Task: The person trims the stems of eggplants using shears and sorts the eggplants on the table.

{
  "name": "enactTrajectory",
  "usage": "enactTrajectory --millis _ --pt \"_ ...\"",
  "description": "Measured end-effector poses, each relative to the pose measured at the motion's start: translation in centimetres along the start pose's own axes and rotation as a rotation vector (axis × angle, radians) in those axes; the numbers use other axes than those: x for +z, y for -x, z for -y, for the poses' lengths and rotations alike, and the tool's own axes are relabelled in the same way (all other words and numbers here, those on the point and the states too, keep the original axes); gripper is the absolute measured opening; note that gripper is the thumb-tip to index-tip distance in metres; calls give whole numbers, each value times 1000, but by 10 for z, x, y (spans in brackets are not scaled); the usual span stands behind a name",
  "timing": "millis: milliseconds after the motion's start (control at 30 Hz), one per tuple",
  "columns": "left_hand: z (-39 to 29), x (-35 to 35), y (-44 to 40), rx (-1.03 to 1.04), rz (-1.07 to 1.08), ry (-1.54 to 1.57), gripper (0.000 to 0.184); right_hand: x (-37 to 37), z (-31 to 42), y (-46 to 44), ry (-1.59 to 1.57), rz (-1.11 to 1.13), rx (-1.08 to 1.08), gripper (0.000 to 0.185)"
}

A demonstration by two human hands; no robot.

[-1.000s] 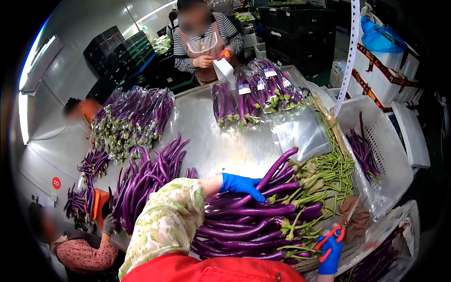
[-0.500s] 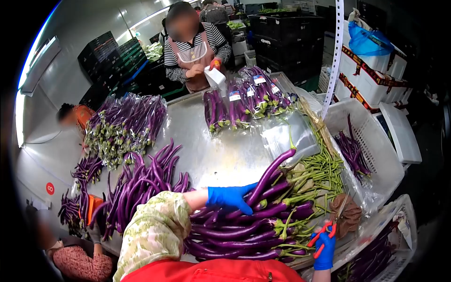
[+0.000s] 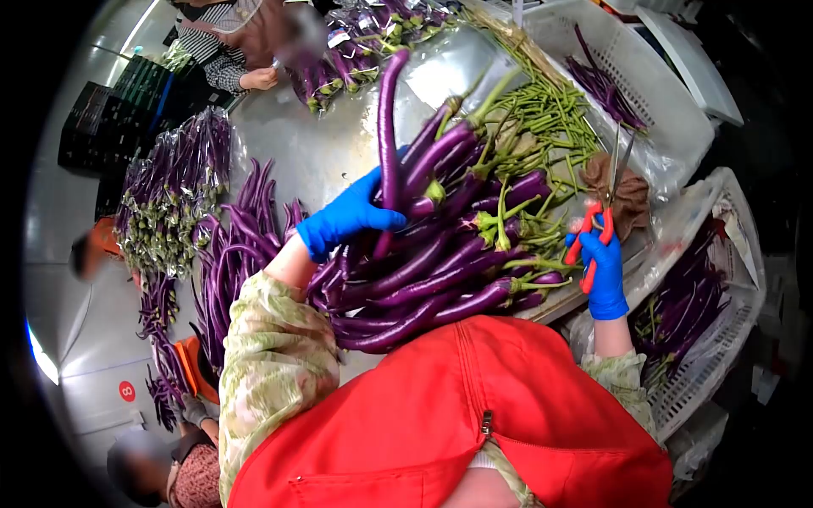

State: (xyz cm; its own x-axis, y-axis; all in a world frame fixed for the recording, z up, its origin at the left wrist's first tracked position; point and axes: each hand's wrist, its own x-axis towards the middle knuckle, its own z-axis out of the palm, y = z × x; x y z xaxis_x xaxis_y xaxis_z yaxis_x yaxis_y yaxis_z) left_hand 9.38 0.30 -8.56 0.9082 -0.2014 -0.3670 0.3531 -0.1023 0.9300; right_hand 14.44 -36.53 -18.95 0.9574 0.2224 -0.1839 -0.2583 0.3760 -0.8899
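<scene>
My left hand (image 3: pixel 354 216), in a blue glove, is closed round some long purple eggplants (image 3: pixel 389 127), which it lifts at a slant above the pile. The rest of the pile (image 3: pixel 415 292) lies on the metal table (image 3: pixel 339 140), stems toward the right. On the right, my right hand (image 3: pixel 603 267), gloved in blue too, grips red-handled scissors (image 3: pixel 600 233) with the blades pointing up and slightly parted. Cut green stems (image 3: pixel 550 118) are heaped beyond the pile. A brown cloth (image 3: pixel 628 199) lies just behind the scissors.
Bagged eggplants (image 3: pixel 178 186) lie at the left and more packs (image 3: pixel 351 59) at the far edge. Loose eggplants (image 3: pixel 246 229) lie left of my arm. White crates (image 3: pixel 677 110) stand at the right. A co-worker (image 3: pixel 229 42) stands across the table; another (image 3: pixel 195 478) is at lower left.
The view has turned and tipped downward. My left hand has raised eggplants off the pile, their stems now pointing more upward. My right hand still holds the scissors, now more upright.
</scene>
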Motion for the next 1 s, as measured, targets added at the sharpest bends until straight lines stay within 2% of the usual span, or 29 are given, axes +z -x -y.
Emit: enactTrajectory --millis 33,67,200,233,300,333,367,433,500,533,567,633,733,800,833,867,967,1000 --pt "-2 0 4 63 -18 -76 82 -2 2 2 29 6 -3 53" --pt "1 2 9 65 11 25 87 1 9 7 57 13 -8 53" --pt "-2 23 21 0 98 -176 89 16 30 20 100 82 -40 57" --pt "15 27 16 98 91 -93 88 21 33 25 113 102 -38 58" --pt "9 30 18 109 67 -131 87 29 35 35 100 113 -30 60" --pt "-2 34 23 46 56 -146 86 32 37 40 100 119 -4 60" --pt "-13 44 32 37 73 47 85 37 38 44 98 136 19 60" --pt "-16 42 35 133 46 90 85 56 41 50 41 177 22 59" --pt "-30 45 43 214 -15 100 84 84 32 49 26 134 0 57" --pt "-36 46 47 255 -40 106 83 101 37 49 -69 180 48 54" --pt "-41 48 49 267 -59 71 82 115 19 35 -179 197 -19 50" --pt "-44 49 50 294 -96 10 81 151 22 34 -263 213 7 44" --pt "-45 62 55 242 -131 -64 81 187 25 25 -216 233 -61 35" --pt "-36 59 56 233 -135 -77 81 192 25 24 -256 259 15 43" --pt "-30 55 57 231 -136 -78 81 193 21 24 -261 255 -25 48" --pt "-32 60 61 319 -174 -99 77 194 17 24 -266 250 -66 53" --pt "-26 58 70 239 -198 -48 73 190 15 18 -152 293 -218 56" --pt "-22 57 70 273 -201 -76 70 188 16 16 -157 313 -216 55"
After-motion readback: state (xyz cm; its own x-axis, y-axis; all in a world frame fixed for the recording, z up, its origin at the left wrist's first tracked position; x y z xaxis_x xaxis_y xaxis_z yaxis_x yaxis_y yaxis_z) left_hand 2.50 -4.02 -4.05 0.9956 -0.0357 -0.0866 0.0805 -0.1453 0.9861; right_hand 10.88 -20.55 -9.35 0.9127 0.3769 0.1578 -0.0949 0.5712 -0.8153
